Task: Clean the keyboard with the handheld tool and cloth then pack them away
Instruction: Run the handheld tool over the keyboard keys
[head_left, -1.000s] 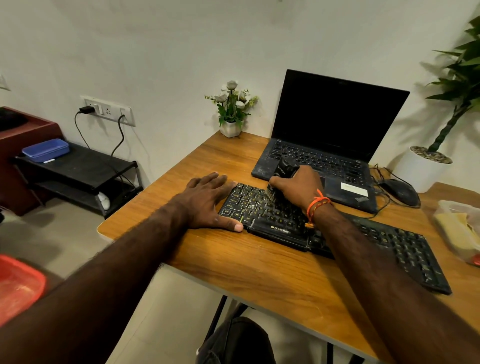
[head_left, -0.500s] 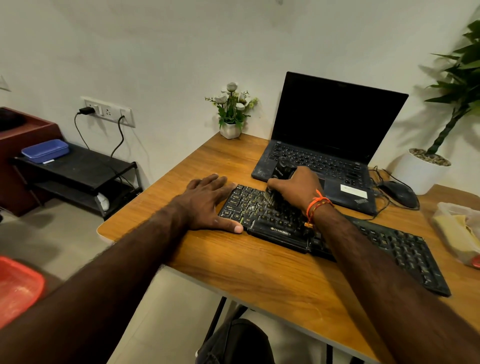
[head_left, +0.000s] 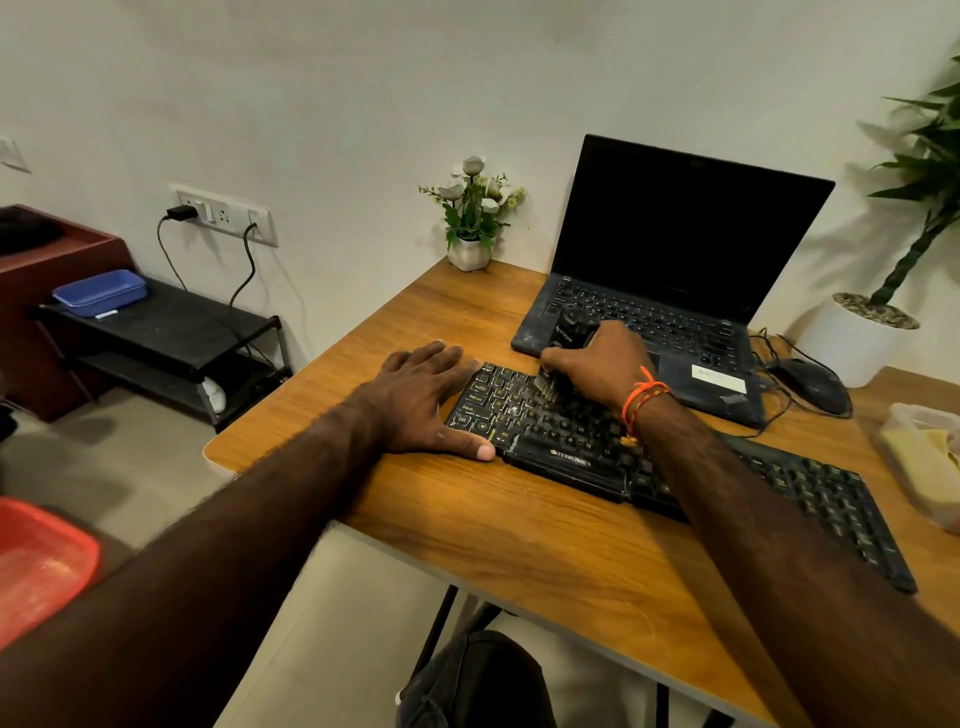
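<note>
Left hand (head_left: 426, 400): flat, fingers straight, pressing the left end of the keyboard (head_left: 670, 467).
Right hand (head_left: 597, 364): clenched round black handheld brush tool (head_left: 569, 332), bristles on keyboard's upper-left keys.
Desk (head_left: 519, 540): under keyboard.
Laptop (head_left: 670, 291): just behind keyboard, lid up.
Keyboard: black, along desk's front.
Cloth (head_left: 919, 457): yellow, right of keyboard.

right hand (head_left: 602, 358) with tool (head_left: 567, 338) shifts slightly left along the keyboard (head_left: 561, 436) since a second ago, bristles now over keys nearer the left hand (head_left: 421, 400)
</note>
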